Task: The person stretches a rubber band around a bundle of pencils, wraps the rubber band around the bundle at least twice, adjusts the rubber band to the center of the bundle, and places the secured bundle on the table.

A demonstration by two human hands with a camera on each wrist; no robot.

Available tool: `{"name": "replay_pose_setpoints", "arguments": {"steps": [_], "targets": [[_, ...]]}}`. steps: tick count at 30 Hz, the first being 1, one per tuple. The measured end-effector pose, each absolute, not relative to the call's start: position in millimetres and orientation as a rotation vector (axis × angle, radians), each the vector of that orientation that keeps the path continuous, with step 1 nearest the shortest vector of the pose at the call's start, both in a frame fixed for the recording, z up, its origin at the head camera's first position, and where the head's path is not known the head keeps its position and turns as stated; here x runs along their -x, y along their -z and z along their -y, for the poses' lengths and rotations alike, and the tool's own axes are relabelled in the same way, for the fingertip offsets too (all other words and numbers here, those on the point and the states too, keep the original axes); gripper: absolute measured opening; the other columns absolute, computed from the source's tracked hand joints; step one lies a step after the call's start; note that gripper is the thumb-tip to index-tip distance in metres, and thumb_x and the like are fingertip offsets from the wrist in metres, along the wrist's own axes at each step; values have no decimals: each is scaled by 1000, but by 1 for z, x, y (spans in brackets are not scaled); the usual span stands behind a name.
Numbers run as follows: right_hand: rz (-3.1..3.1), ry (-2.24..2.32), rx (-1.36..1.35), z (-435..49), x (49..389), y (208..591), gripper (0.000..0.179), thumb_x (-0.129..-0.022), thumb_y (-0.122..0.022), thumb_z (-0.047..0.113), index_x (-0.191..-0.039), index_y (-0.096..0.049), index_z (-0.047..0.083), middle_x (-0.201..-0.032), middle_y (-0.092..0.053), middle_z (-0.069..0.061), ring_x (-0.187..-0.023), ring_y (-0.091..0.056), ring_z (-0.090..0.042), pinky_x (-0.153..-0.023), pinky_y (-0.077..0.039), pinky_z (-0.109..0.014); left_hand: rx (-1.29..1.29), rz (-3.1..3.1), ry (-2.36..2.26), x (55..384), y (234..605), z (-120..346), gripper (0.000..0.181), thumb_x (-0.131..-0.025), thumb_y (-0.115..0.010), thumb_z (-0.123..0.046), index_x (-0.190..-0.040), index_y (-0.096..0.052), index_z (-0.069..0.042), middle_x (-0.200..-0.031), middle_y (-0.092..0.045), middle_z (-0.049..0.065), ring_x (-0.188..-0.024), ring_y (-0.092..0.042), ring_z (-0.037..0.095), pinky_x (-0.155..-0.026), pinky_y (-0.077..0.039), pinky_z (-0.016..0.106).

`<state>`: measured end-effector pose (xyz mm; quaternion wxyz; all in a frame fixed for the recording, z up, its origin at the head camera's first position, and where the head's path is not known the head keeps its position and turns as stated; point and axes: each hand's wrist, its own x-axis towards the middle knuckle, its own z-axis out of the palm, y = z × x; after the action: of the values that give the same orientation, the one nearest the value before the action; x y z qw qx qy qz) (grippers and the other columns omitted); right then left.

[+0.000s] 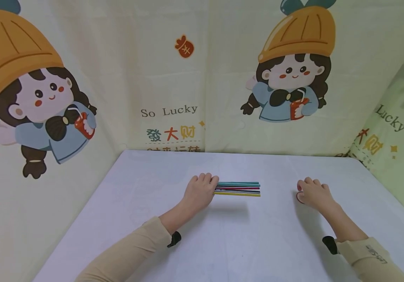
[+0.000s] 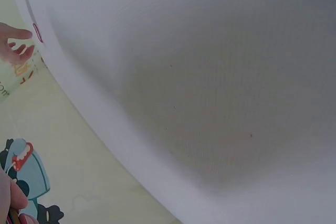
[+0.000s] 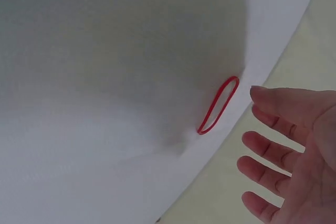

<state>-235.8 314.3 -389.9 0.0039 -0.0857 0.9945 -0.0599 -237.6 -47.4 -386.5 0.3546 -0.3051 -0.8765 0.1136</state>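
My left hand (image 1: 201, 190) grips a bundle of thin, pencil-like sticks (image 1: 238, 188) by one end, held above the white table. Their free ends point right, in teal, red, black, white and yellow. In the left wrist view, only some fingers (image 2: 17, 196) and a bit of the bundle show at the lower left corner. A red rubber band (image 3: 216, 100) lies on the tabletop as a long narrow loop. Close beside it hovers my right hand (image 1: 315, 194), its fingers (image 3: 268, 148) spread and loosely bent, apart from the band in the right wrist view and holding nothing.
The white table (image 1: 223, 243) runs back to a cream cloth backdrop (image 1: 223, 86) printed with cartoon figures and lettering. More printed cloth hangs on the right side. A black strap piece (image 1: 330, 244) shows under the right wrist.
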Motion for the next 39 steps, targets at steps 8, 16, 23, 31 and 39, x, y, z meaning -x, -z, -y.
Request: {"name": "replay_pose_setpoints", "arguments": {"steps": [8, 16, 23, 31, 39], "targets": [[-3104, 64, 288, -312, 230, 403, 17, -87, -49, 7, -70, -45, 10, -73, -41, -6, -72, -41, -27, -67, -32, -49, 797, 2263, -292, 235, 386, 44, 23, -81, -65, -27, -95, -53, -12, -79, -56, 1, -68, -52, 14, -55, -41, 22], [-3165, 5, 307, -307, 229, 408, 16, -83, -49, 3, -68, -48, 7, -71, -47, -9, -73, -48, -32, -73, -32, -54, 806, 2253, -305, 236, 387, 43, 22, -82, -64, -28, -93, -53, -12, -77, -55, 1, -66, -50, 13, -53, -38, 21], [-3172, -61, 341, -305, 228, 407, 13, -83, -51, 1, -71, -51, 4, -71, -49, -9, -74, -52, -34, -76, -34, -56, 806, 2242, -302, 236, 388, 43, 23, -81, -65, -28, -93, -53, -13, -76, -54, 0, -65, -50, 13, -52, -37, 21], [-3246, 358, 445, -293, 230, 392, 8, -83, -55, 3, -77, -51, 5, -70, -51, -3, -66, -51, -21, -64, -38, -49, 797, 2234, -306, 237, 389, 43, 22, -81, -65, -27, -92, -53, -13, -76, -54, 0, -65, -49, 12, -52, -36, 21], [-2882, 1266, 622, -260, 224, 375, 8, -91, -49, 1, -95, -50, -5, -85, -55, -10, -80, -52, -12, -68, -44, -21, 798, 2260, -284, 236, 390, 41, 22, -82, -64, -29, -94, -53, -12, -77, -54, 0, -66, -49, 13, -53, -38, 21]]}}
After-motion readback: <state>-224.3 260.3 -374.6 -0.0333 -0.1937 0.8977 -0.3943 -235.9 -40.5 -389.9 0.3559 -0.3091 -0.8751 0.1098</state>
